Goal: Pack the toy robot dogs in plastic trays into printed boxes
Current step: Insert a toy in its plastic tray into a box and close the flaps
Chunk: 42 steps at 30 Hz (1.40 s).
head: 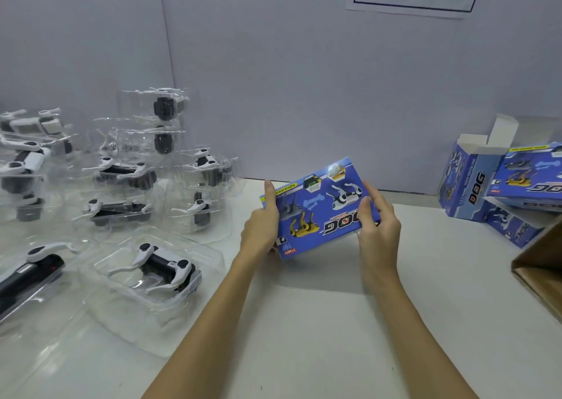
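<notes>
Both of my hands hold a blue printed box [319,207] above the white table, its picture side facing me and upside down. My left hand [261,225] grips its left edge and my right hand [378,228] grips its right edge. A toy robot dog in a clear plastic tray [155,272] lies on the table to the left of my left forearm. Several more trayed dogs [121,179] are stacked and scattered behind it on the left.
Several blue printed boxes [498,186] lie at the right, one standing with its top flaps open. A brown cardboard carton [541,265] juts in at the right edge. A grey partition wall [304,79] with a paper sign closes the back.
</notes>
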Each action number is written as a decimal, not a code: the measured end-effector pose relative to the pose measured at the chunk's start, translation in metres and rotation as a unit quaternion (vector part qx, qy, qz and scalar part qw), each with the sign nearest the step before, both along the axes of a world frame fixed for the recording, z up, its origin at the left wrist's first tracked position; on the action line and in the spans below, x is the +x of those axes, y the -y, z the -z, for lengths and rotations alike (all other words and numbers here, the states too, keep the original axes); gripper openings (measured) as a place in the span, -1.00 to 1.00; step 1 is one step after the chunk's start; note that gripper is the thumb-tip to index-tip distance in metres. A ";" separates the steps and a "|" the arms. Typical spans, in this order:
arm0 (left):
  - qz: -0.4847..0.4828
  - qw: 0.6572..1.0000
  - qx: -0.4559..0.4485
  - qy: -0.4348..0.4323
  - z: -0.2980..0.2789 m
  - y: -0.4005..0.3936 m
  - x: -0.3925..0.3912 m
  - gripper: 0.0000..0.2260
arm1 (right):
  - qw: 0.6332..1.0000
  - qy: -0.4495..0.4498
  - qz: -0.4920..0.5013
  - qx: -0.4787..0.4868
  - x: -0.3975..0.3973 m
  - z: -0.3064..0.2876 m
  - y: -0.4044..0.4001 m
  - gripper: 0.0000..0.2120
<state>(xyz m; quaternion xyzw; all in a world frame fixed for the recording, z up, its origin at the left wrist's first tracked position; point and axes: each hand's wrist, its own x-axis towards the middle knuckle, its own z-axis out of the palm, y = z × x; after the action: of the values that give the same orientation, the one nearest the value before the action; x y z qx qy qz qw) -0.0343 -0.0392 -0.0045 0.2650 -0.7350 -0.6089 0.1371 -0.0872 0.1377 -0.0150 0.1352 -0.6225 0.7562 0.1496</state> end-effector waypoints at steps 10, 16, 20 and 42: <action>0.021 0.942 0.255 -0.219 -0.010 0.001 -0.003 -0.68 | 0.994 0.049 -0.094 -0.023 -0.009 -0.004 -0.019 -0.63; 0.011 0.916 0.304 -0.260 0.000 -0.005 -0.003 -0.78 | 0.969 0.139 -0.173 -0.112 -0.003 -0.019 -0.023 -0.57; 0.145 0.927 0.319 -0.135 -0.001 -0.008 0.003 -0.36 | 0.981 0.073 -0.144 -0.109 -0.007 -0.015 -0.028 -0.75; 0.113 0.944 0.108 -0.292 0.014 -0.004 -0.005 -0.63 | 0.986 0.025 -0.114 0.119 -0.008 -0.008 -0.035 -0.36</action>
<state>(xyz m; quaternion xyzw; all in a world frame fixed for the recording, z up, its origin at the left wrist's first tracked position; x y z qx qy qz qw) -0.0398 -0.0349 -0.0185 0.0042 -0.6177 -0.7468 0.2467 -0.0948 0.1729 -0.0073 0.2037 -0.6921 0.6918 0.0295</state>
